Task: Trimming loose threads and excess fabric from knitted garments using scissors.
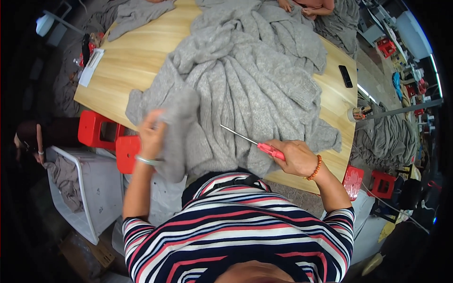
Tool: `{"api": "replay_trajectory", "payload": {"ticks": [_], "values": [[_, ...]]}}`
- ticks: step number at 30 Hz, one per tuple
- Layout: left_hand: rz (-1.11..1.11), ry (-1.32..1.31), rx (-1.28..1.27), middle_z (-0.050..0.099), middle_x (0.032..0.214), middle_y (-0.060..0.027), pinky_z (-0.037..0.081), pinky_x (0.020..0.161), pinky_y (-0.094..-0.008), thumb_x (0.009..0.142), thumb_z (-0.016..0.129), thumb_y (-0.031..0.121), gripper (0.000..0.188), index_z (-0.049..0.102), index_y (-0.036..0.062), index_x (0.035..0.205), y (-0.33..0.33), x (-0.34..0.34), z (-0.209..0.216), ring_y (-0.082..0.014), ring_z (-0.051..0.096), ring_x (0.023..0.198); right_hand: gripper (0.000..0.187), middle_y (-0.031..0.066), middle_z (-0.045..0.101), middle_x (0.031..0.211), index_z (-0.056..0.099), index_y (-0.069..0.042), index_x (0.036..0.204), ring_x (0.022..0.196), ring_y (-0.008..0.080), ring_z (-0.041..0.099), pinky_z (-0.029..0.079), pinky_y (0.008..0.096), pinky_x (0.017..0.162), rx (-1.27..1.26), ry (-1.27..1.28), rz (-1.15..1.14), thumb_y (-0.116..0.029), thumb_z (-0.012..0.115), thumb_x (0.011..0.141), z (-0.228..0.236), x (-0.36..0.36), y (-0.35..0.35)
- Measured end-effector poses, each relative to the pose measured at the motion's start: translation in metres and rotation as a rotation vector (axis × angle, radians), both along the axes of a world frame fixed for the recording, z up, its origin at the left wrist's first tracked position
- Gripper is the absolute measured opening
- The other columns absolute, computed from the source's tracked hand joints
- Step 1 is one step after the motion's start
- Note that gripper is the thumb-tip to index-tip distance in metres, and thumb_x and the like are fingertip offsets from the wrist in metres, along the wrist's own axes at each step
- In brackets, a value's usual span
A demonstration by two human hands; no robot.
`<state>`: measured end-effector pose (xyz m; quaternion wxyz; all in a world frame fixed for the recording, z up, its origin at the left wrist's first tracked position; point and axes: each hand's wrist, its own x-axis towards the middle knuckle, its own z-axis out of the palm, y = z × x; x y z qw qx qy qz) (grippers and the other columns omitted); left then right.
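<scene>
A heap of grey knit sweaters (226, 80) spreads over the table in front of me. My left hand (152, 137), with a pale bangle at its wrist, grips a sleeve-like length of the knit at the heap's left side; both hand and cloth are smeared by motion. Over the near part of the heap, my right hand (298, 159) is closed round the red handle of a tool (270, 150) with a long thin metal shaft. The shaft points up and left over the knit folds; its tip is too small to make out.
The heap lies on a pale wooden table (137, 52). A black phone (346, 76) and a cup of small tools (361, 113) are at its right side. Red stools (96, 129) and a white bin (101, 193) holding grey knit stand left. Other people work at the far side and left.
</scene>
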<state>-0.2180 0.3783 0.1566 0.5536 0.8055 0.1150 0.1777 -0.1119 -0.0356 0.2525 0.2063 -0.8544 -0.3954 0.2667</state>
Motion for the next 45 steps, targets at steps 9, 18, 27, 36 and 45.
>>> {"api": "replay_trajectory", "payload": {"ticks": [9,18,27,36,45], "values": [[1.110,-0.334,0.636,0.073,0.109,-0.0138,0.052,0.091,-0.0374,0.081,0.059,0.012,0.038,0.071,0.0031,0.116,0.341,0.096,0.124,-0.0275,0.068,0.099,0.040,0.0211,0.068,0.087,0.059,-0.010,0.125,0.081,0.0404,0.066,0.052,0.0462,0.074,0.021,-0.038,-0.257,-0.013,0.062,0.086,-0.010,0.032,0.031],[-0.153,0.429,0.810,0.046,0.145,-0.0243,0.031,0.116,-0.0430,0.067,0.084,0.053,0.103,0.040,0.0071,0.148,0.197,0.295,-0.101,-0.0372,0.040,0.139,0.043,0.0240,0.067,0.092,0.057,-0.006,0.125,0.083,0.0403,0.067,0.053,0.0452,0.074,-0.179,-0.029,-0.341,-0.009,0.064,0.083,-0.022,0.075,0.089],[-0.101,-0.048,0.546,0.069,0.096,-0.0229,0.053,0.082,-0.0422,0.076,0.073,0.012,0.037,0.066,-0.0001,0.110,0.154,0.336,-0.020,-0.0400,0.066,0.092,0.040,0.0257,0.066,0.090,0.058,-0.007,0.125,0.083,0.0431,0.066,0.053,0.0468,0.074,-0.220,-0.138,-0.485,-0.009,0.063,0.085,-0.009,0.109,0.118],[-1.291,0.486,0.104,0.048,0.130,-0.0244,0.049,0.094,-0.0445,0.085,0.070,0.020,0.077,0.030,0.0073,0.150,0.035,0.095,0.072,-0.0422,0.059,0.107,0.035,0.0269,0.064,0.086,0.058,-0.006,0.122,0.084,0.0461,0.064,0.051,0.0473,0.071,-0.021,-0.161,-0.530,-0.013,0.064,0.088,-0.012,0.128,0.112],[-0.228,0.571,-0.524,0.060,0.119,-0.0089,0.046,0.094,-0.0293,0.091,0.069,0.017,0.053,0.048,0.0029,0.137,-0.012,0.077,0.000,-0.0197,0.059,0.109,0.038,0.0238,0.066,0.087,0.058,-0.008,0.126,0.082,0.0425,0.065,0.051,0.0464,0.072,0.017,-0.105,-0.292,-0.014,0.062,0.090,-0.018,0.094,0.090]]}}
